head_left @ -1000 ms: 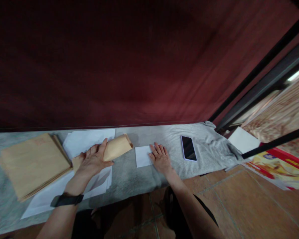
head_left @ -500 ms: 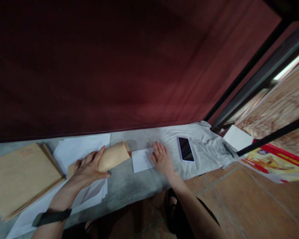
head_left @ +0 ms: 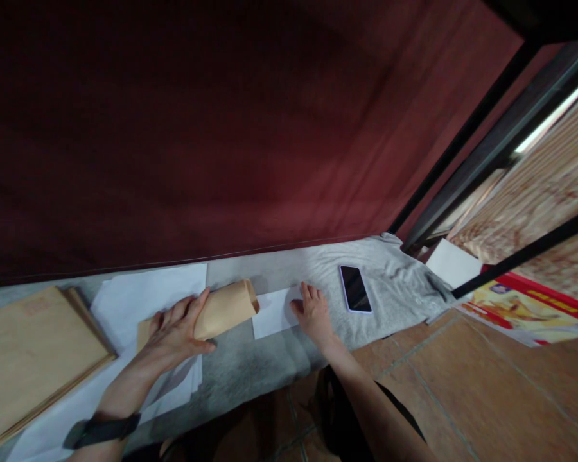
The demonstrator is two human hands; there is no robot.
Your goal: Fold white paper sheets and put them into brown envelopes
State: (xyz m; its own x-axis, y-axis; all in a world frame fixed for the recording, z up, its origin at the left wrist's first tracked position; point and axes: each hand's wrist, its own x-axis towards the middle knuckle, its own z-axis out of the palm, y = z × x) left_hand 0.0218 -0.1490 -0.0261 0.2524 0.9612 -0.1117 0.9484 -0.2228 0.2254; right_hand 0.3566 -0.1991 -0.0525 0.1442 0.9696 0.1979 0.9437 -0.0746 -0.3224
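Observation:
A brown paper envelope (head_left: pixel 227 310) lies at a slant on the grey cloth, its mouth gaping toward the right. My left hand (head_left: pixel 177 327) grips it from above, fingers across its left part and thumb at the near side. Just right of the mouth is a folded white sheet of paper (head_left: pixel 274 312), its left edge close by the opening. At the sheet's right end is my right hand (head_left: pixel 315 314), with fingers close together and thumb on the paper. The underside of its grip is hidden.
A stack of brown envelopes (head_left: pixel 43 359) lies at the left, with white sheets (head_left: pixel 147 292) around it. A phone (head_left: pixel 355 290) rests on the grey cloth (head_left: pixel 390 276) to the right. A dark red curtain (head_left: pixel 221 160) hangs behind, and black bars (head_left: pixel 467 135) stand at the right.
My right hand's fingers have drawn closer together at the sheet's right end. The sheet has tilted slightly and its left edge is nearer the envelope's mouth. My left hand keeps its grip.

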